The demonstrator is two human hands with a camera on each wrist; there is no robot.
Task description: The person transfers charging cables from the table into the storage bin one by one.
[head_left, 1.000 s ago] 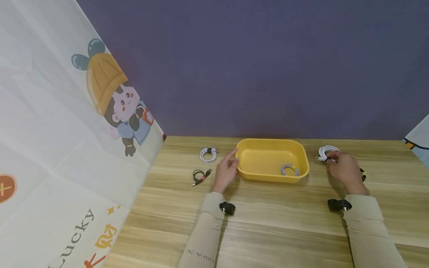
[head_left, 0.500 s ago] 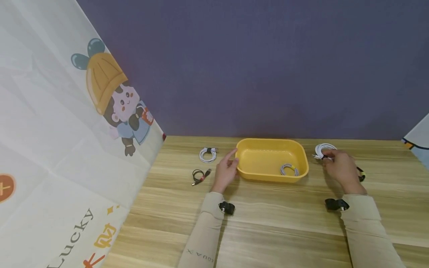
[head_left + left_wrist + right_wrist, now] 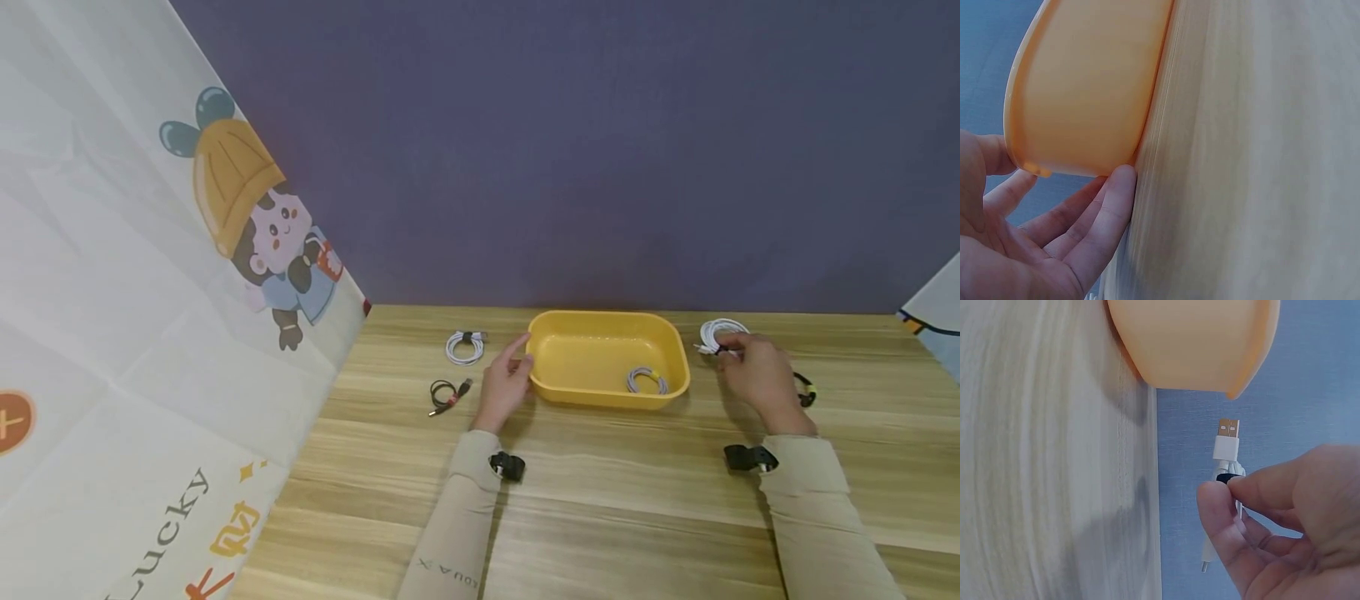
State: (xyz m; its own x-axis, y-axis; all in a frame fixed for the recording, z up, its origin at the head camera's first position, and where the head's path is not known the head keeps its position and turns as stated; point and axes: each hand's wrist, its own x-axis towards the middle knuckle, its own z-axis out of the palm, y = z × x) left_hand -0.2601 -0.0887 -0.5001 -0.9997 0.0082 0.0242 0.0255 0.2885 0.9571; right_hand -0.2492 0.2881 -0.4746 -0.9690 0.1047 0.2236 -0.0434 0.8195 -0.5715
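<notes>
One white cable (image 3: 709, 331) pinched at its black strap (image 3: 1229, 478) in the right hand (image 3: 759, 375), at 3 o'clock from the yellow tray (image 3: 600, 399).
Gripped there likely because the strap binds the smooth loops; metal plug (image 3: 1229, 429) pointing trayward. At the tray's 9 o'clock end, a left hand (image 3: 507, 385) with fingers spread against its side, presumably for bracing. Rounded corners, glossy plastic-looking walls; inside, towards 4 o'clock, a grey cable (image 3: 633, 382) in a ring. Underneath, a streaky wood-grained worktop (image 3: 600, 483).
</notes>
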